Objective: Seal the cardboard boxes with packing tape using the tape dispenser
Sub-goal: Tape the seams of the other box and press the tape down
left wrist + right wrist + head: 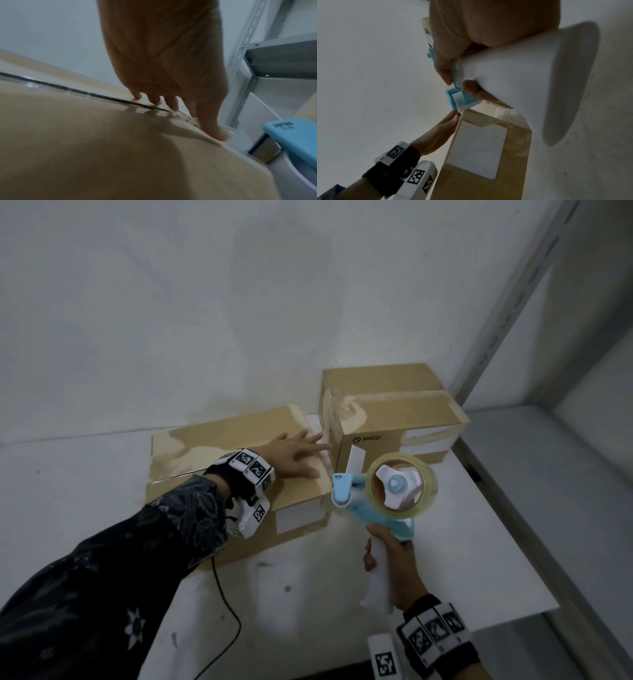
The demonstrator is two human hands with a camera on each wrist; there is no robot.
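Observation:
A low cardboard box lies on the white table, clear tape shining along its top seam. My left hand lies flat on its right end, fingers straight and spread by the seam. A light-blue tape dispenser with a clear tape roll hovers just right of that box. My right hand grips its white handle, fingers curled round it. A taller box marked PICO stands behind the dispenser.
The wall rises straight behind the boxes. A grey metal shelf upright and shelf board stand at the right. A thin black cable trails from my left wrist across the table's front part.

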